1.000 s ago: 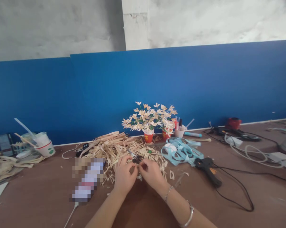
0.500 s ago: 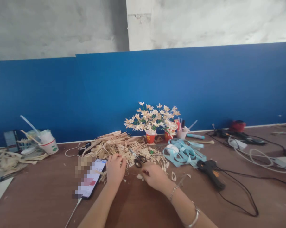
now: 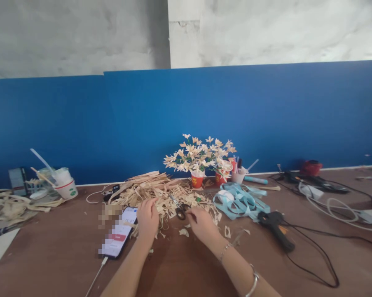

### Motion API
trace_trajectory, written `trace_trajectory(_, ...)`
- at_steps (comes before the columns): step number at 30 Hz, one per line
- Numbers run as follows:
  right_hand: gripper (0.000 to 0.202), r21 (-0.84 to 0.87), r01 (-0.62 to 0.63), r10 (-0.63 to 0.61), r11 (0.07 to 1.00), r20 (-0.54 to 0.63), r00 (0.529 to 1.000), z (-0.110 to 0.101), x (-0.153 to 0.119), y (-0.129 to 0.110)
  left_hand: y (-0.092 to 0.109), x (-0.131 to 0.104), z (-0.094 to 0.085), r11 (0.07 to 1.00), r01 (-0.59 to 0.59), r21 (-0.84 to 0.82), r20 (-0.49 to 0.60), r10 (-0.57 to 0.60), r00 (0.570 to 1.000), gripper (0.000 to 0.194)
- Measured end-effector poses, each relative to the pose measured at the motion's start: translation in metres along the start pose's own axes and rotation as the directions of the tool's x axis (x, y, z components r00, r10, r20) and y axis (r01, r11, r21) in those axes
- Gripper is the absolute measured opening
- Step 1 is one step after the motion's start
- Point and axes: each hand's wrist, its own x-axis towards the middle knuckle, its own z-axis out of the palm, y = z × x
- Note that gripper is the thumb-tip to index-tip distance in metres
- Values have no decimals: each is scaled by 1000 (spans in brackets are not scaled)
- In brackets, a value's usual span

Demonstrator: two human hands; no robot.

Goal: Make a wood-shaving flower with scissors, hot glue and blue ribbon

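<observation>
- Two bare hands reach over a brown table [image 3: 173,268], one either side of a pair of dark-handled scissors [image 3: 181,213].
- The scissors lie at the near edge of a pile of pale dry strips [image 3: 151,187], just beside the fingertips of the right hand [image 3: 202,225], on their left side. Their long axis runs aslant: loops toward the person, blades pointing away and leftward into the strips.
- The right hand is the nearer one; its thumb and forefinger are drawn in close at a handle loop. From this view I cannot tell whether they pinch it or merely sit against it.
- The left hand [image 3: 148,220] is palm down, between the scissors and a phone [image 3: 119,239], reaching over the strips. Its fingertips are partly lost among them, so I cannot tell whether they hold any.
- The phone lies aslant beside the left hand, with a white cable [image 3: 96,274] at its near end. Its lit screen shows a red button, but the lettering is too small to read.
- Behind the pile, pale flowers [image 3: 190,154] rise above two red cups [image 3: 197,181]; the yellow marks on these are unreadable.
- A white cup [image 3: 66,191] at far left bears a red band and green marks, no legible brand.
- Blue ribbon [image 3: 239,203] and a black glue gun [image 3: 277,233] lie to the right, with no readable label.
</observation>
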Motion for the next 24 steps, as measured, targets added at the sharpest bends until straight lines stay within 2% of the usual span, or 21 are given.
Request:
trace_trajectory(4, 24, -164, -104, 117, 981, 70, 991, 4, 19, -8, -4, 2, -1, 996, 21, -92, -117, -31, 993, 31)
trace_trajectory(7, 19, -228, -127, 155, 965, 109, 982, 12, 36, -12, -6, 2, 0, 994, 21, -103, -131, -34, 991, 30)
trace_trajectory(13, 26, -310, -152, 207, 938, 152, 967, 20, 56, -14, -8, -1, 5, 998, 1, -64, -78, -6, 997, 32)
trace_trajectory(18, 32, -293, -97, 148, 951, 157, 976, 14, 60, -11, -5, -2, 6, 1000, 15, -17, -20, -15, 1000, 32)
trace_trajectory(24, 29, -248, -98, 138, 964, 150, 979, 9, 65, -3, 2, -5, 6, 983, 96, 159, 161, -122, 979, 31)
